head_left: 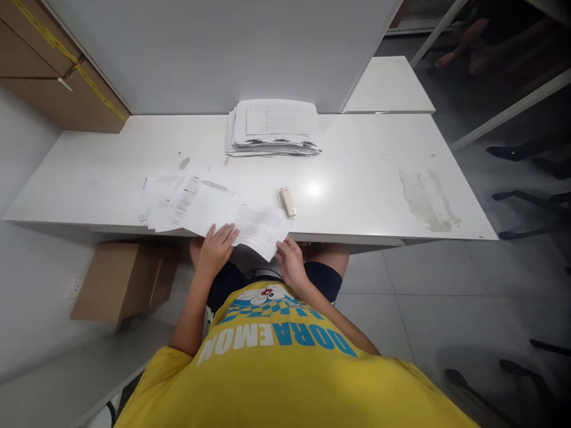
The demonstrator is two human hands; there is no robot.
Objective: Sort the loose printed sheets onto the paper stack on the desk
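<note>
Pinching of a printed sheet (pixel 262 227) at its right-hand edge is done by the right hand (pixel 291 260), as recorded in the head view; 12 o'clock is taken as straight ahead of the person. The thumb is seen at the edge; how the other fingers are placed beneath is partly hidden. The left hand (pixel 217 246) is laid palm down on the papers at 9 o'clock from the right, fingers extended, nothing gripped.

Key relation: the sheet's middle is found between the hands, at 10 to 11 o'clock from the right fingertips and 3 o'clock from the left ones. Its print lines are run from 10 to 4; its near corner is extended past the edge of the white desk (pixel 352 178). Which hand is nearer is not separable, since both are in contact.

A beige stapler-like object (pixel 288 203) is noted just beyond the sheet, at 12 to 1 o'clock from the right fingertips, long axis 11 to 5; the right hand is nearer. Loose papers (pixel 200 205) are fanned at 11 o'clock from the left hand. A paper stack (pixel 279 122) is placed farther off at 12.
</note>
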